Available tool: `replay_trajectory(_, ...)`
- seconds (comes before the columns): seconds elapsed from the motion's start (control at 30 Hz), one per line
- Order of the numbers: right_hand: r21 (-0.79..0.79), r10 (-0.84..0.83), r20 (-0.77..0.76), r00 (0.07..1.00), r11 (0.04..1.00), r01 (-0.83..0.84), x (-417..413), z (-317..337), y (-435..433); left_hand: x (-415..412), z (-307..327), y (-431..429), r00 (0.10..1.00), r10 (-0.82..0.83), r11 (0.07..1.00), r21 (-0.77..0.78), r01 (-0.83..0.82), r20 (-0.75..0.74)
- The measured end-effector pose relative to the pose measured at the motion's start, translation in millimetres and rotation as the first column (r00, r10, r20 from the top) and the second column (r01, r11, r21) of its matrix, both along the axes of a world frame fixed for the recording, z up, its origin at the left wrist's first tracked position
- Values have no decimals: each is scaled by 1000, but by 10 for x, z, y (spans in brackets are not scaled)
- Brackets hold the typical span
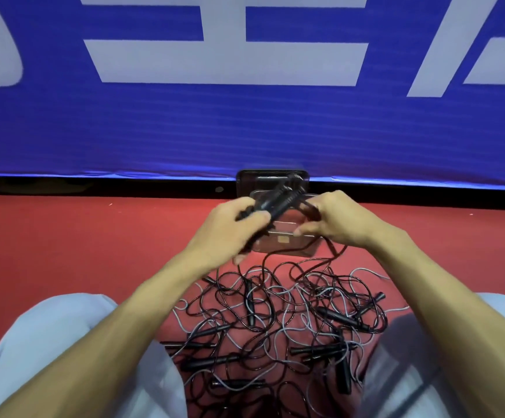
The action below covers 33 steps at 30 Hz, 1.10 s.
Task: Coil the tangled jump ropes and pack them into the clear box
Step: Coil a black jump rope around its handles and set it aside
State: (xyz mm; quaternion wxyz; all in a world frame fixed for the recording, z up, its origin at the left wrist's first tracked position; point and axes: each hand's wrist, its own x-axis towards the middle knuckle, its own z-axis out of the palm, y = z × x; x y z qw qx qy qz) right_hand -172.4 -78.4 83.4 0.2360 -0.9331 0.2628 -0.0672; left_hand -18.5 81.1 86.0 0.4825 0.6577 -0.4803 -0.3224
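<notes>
A tangle of black and grey jump ropes (275,321) with several black handles lies on the red floor between my knees. My left hand (230,233) grips a pair of black rope handles (275,200), held above the clear box (287,242). My right hand (335,221) pinches the black cord beside those handles. From both hands the cord hangs down into the pile. The clear box stands just beyond the pile, mostly hidden behind my hands.
A blue banner wall (245,125) with white lettering rises right behind the box. The red floor (79,236) stretches to the left and right. My knees in light trousers (49,342) flank the rope pile.
</notes>
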Motion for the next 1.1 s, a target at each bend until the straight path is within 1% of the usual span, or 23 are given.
replay_trajectory(0.03, -17, 0, -62, 998, 1000, -1, 7, -37, -5, 33, 14, -26, 983, 42, 999, -6, -44, -178)
replay_trajectory(0.07, -6, -16, -117, 993, 1000, 15, 10, -73, -6, 58, 20, -44, 943, 78, 997, 13, -78, -324)
replay_trajectory(0.1, 19, -30, -156, 987, 999, 34, 12, -102, -10, 75, 19, -51, 902, 108, 994, 37, -102, -418)
replay_trajectory(0.13, 61, -37, -176, 984, 997, 48, 15, -118, -8, 88, 11, -58, 870, 134, 991, 59, -121, -474)
replay_trajectory(0.2, 152, -41, -199, 979, 986, 73, 22, -115, -6, 125, 14, -65, 845, 192, 981, 90, -170, -499)
replay_trajectory(0.23, 191, -43, -196, 980, 978, 81, 18, -94, 4, 152, 24, -64, 856, 225, 974, 97, -204, -466)
replay_trajectory(0.3, 262, -39, -171, 985, 961, 83, 1, -24, 33, 252, 18, -68, 901, 294, 956, 92, -280, -318)
replay_trajectory(0.37, 310, 18, -141, 990, 950, 26, -18, 40, 74, 370, 18, -53, 927, 328, 945, 69, -321, -184)
replay_trajectory(0.47, 291, 84, -92, 992, 955, -54, -3, 99, 169, 480, 16, -33, 927, 351, 936, 42, -348, -131)
replay_trajectory(0.53, 328, 113, -70, 991, 941, -84, 34, 121, 263, 510, -16, -41, 915, 383, 924, 55, -379, -129)
replay_trajectory(0.57, 311, 143, -84, 986, 944, -111, 58, 133, 315, 525, -39, -48, 911, 394, 919, 60, -389, -123)
replay_trajectory(0.6, 255, 182, -118, 976, 956, -147, 79, 130, 359, 534, -69, -55, 912, 396, 918, 59, -392, -107)
replay_trajectory(0.63, 194, 218, -156, 963, 963, -187, 93, 128, 396, 538, -100, -57, 918, 392, 920, 50, -390, -63)
replay_trajectory(0.67, 136, 246, -186, 951, 965, -223, 102, 133, 428, 541, -136, -63, 924, 381, 923, 36, -382, 30)
replay_trajectory(0.73, 51, 291, -211, 933, 957, -287, 121, 162, 471, 544, -186, -49, 904, 300, 945, 37, -326, 304)
replay_trajectory(0.77, 32, 315, -205, 927, 948, -315, 120, 194, 477, 535, -205, -40, 886, 216, 961, 70, -267, 410)
replay_trajectory(0.8, 25, 337, -200, 920, 941, -339, 114, 228, 476, 522, -229, -36, 873, 114, 974, 122, -193, 474)
replay_trajectory(0.87, 20, 362, -162, 918, 931, -363, 80, 300, 451, 471, -277, -32, 850, -65, 975, 216, -59, 523)
replay_trajectory(0.9, 13, 361, -127, 924, 932, -362, 61, 330, 430, 441, -296, -36, 837, -118, 971, 237, -14, 534)
replay_trajectory(0.97, -28, 332, -47, 942, 943, -333, 25, 378, 389, 374, -302, -55, 816, -182, 968, 244, 52, 548)
replay_trajectory(1.03, -131, 295, 7, 956, 948, -291, 4, 390, 338, 306, -277, -70, 805, -221, 964, 247, 96, 550)
replay_trajectory(1.1, -230, 253, 62, 965, 945, -233, -13, 374, 280, 230, -251, -61, 784, -238, 962, 253, 106, 573)
